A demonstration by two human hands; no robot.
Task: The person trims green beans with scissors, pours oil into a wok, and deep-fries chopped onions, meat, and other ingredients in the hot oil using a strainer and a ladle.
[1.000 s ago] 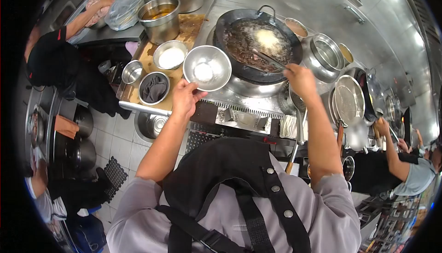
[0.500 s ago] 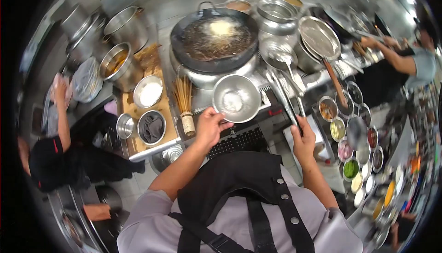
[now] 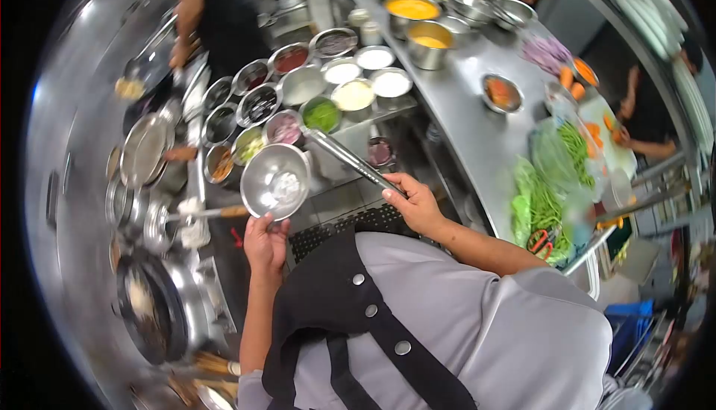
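Note:
My left hand [image 3: 266, 244] grips the near rim of a steel bowl [image 3: 276, 179], which looks empty apart from reflections. In my right hand [image 3: 415, 202] are metal tongs [image 3: 354, 160], pointing up and left. Their far end is near the containers of chopped green herbs [image 3: 321, 114] and pink pieces [image 3: 283, 128]. Just beyond the bowl are containers of yellowish pieces [image 3: 248, 145] and orange-brown pieces [image 3: 221, 164].
The wok [image 3: 149, 309] stands at the lower left, with strainers [image 3: 145, 149] above it. Green beans [image 3: 548, 212], red scissors [image 3: 542, 243] and carrots [image 3: 571, 82] lie on the right counter [image 3: 462, 126]. Other people work at the top left and far right.
The view has swung right from the stove to the ingredient containers and the right counter. The bowl and tongs have moved along with my hands. The tongs were over the wok at first.

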